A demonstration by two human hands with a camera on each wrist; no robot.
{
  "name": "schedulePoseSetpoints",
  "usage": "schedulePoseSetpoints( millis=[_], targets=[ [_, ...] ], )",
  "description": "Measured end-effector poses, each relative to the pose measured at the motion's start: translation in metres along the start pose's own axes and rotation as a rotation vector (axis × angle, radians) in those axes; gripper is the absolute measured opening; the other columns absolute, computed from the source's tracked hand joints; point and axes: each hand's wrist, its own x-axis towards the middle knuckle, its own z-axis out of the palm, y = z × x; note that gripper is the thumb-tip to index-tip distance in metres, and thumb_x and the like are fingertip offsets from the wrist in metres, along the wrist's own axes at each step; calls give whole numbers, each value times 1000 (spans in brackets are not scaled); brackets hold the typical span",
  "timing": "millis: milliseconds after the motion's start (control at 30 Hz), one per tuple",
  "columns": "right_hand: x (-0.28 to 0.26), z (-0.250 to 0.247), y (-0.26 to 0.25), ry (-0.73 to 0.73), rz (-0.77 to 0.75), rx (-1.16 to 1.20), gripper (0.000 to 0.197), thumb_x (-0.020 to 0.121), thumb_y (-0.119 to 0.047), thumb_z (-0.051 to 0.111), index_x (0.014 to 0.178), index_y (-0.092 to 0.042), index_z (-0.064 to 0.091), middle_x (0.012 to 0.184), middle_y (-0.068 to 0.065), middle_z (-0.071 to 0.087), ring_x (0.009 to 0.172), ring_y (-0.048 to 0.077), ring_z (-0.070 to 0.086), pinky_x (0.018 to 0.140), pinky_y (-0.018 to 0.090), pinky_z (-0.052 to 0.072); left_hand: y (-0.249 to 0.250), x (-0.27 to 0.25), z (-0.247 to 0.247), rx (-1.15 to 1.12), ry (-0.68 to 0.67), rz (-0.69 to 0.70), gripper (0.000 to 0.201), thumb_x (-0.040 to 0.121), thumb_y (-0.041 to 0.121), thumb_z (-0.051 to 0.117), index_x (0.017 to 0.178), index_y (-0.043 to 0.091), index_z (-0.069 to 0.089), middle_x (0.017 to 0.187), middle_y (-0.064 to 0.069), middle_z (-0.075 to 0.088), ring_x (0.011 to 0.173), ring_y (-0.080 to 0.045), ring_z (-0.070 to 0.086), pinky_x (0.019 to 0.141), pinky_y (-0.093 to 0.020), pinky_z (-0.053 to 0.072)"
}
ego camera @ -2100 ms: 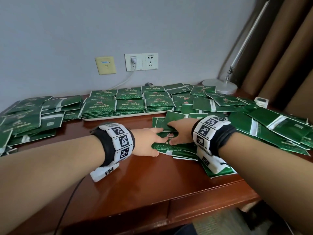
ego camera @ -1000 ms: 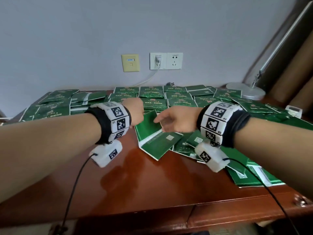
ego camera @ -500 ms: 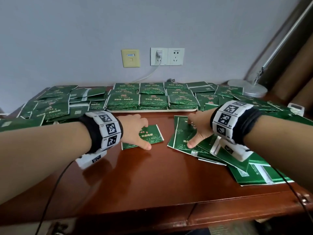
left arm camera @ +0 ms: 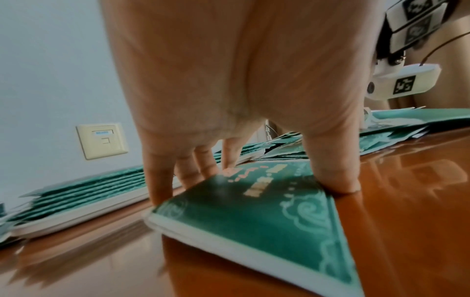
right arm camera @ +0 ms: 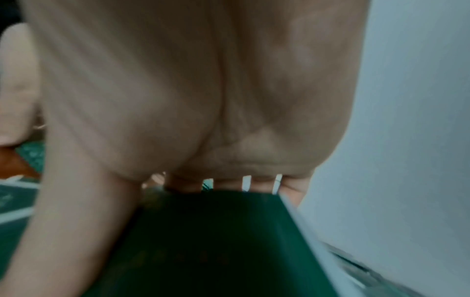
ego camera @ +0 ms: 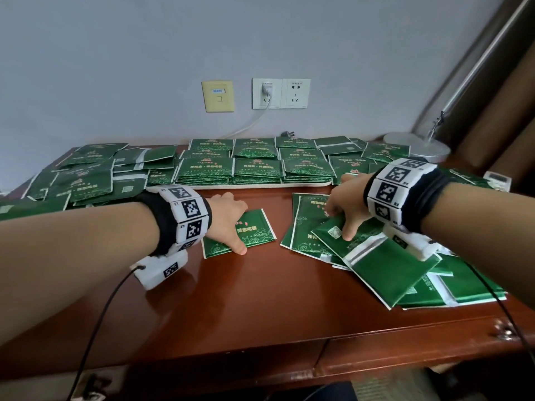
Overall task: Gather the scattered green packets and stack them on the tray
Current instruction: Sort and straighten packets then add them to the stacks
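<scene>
The white tray (ego camera: 260,185) stands at the back of the table and bears neat stacks of green packets (ego camera: 257,169); its rim also shows in the left wrist view (left arm camera: 76,217). My left hand (ego camera: 240,227) (left arm camera: 254,180) pinches a single green packet (ego camera: 257,234) (left arm camera: 254,221) lying in front of the tray, fingers on its far edge and thumb on its near side. My right hand (ego camera: 338,224) (right arm camera: 152,201) grips a packet (ego camera: 359,237) (right arm camera: 216,241) on top of the loose pile (ego camera: 405,279) at the right, thumb on its face.
Many loose packets (ego camera: 86,180) cover the left end of the table, and more lie behind the right wrist. A lamp base (ego camera: 417,146) and a small white device (ego camera: 498,179) sit at the back right. A plugged cable (ego camera: 249,125) runs down from the wall socket.
Both hands have come down from in front of the tray to the table. The left one now holds a single packet, and the right one has taken hold of a packet on the pile.
</scene>
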Motion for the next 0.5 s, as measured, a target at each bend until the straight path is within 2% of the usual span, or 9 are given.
schedulePoseSetpoints(
  millis=[67,133,233,333,400,500],
  targets=[
    [1,-1,4,58,7,172,27,78,-46,70,72,-28,50,77,-10,56,81,13,54,53,22,33,-1,0,1,-27,-16,-6,88,67,57,76,136,19,38,117,-6,38,106,-23,50,95,-41,47],
    [2,-6,7,158,23,294,24,82,-43,67,79,-22,55,78,-7,59,69,10,54,56,22,39,-2,0,1,-52,-30,-8,88,67,56,77,135,20,36,117,-5,35,101,-22,54,92,-40,49],
    [4,-17,13,323,50,278,29,86,-47,61,89,-18,55,82,-3,57,72,15,51,60,25,37,-2,0,2,-84,-37,-9,88,67,53,77,136,20,32,116,-3,38,94,-19,58,86,-38,53],
    [6,-21,14,429,40,314,23,86,-43,61,94,-22,53,91,-3,60,79,17,52,64,25,35,-4,0,2,-111,-51,1,84,66,51,78,129,16,34,109,-2,52,90,-19,62,83,-40,55],
    [4,-19,10,401,-15,359,21,82,-38,67,90,-25,53,93,-5,60,79,16,53,65,25,37,-6,0,2,-121,-66,1,86,65,53,78,128,15,33,104,-1,57,89,-18,63,82,-40,56],
    [2,-10,-4,169,-52,450,41,72,-40,79,99,-26,52,99,-6,59,79,14,59,65,28,47,-12,-1,2,-100,-69,-19,104,62,63,76,138,15,24,114,0,51,98,-17,58,88,-38,52]
  ],
)
